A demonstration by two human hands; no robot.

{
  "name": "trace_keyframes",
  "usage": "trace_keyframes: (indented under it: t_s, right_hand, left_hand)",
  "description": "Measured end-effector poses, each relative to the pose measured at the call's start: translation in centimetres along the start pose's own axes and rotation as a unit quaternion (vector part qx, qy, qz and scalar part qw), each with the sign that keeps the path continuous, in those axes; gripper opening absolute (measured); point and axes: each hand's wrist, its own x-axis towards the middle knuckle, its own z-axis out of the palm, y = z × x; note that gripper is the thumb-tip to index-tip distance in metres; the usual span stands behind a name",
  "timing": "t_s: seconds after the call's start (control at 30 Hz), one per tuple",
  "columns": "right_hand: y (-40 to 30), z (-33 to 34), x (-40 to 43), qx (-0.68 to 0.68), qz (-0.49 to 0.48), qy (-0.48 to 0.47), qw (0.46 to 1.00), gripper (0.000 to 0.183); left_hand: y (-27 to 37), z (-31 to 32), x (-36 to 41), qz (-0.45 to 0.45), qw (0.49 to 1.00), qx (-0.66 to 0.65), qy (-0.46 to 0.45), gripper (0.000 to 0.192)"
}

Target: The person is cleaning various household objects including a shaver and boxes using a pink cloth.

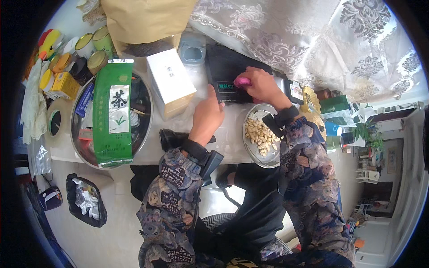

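My right hand [261, 85] holds a bright pink cloth-like piece [242, 82] against the top of a black flat device with a lettered panel [234, 95]. My left hand [208, 115] holds nothing visible; its index finger points at the device's left edge. Left of that finger stands a white box [171, 78] with cream sides. Below my right hand, a round metal tray [249, 149] holds pale shelled-looking nuts or seeds [261, 137], partly hidden by my sleeve. A black object [172, 139] lies beside my left wrist.
At the left, a green tea packet [102, 117] lies across a round metal basin [150, 117] of small items. Tins [83, 43], a tape roll [60, 104] and a yellow box [63, 86] crowd beyond it. A brown paper bag [147, 20] and lace cloth [285, 40] border the far side.
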Motion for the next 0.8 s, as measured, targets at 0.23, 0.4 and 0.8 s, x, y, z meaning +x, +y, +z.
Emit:
trace_keyframes:
  t_s: [0.23,0.4,0.8]
  right_hand:
    - [-0.2,2.1,2.2,0.105,-0.125,0.044,0.986,0.026]
    - [-1.5,2.8,2.4,0.155,-0.101,0.048,0.982,0.028]
    - [-3.2,1.9,-0.6,0.089,-0.116,0.009,0.989,0.031]
  left_hand:
    - [0.0,0.6,0.0,0.035,0.999,0.027,0.02,0.069]
    - [-0.1,0.1,0.0,0.02,0.999,0.028,0.006,0.068]
    - [-0.3,0.2,0.1,0.011,1.0,0.016,0.008,0.068]
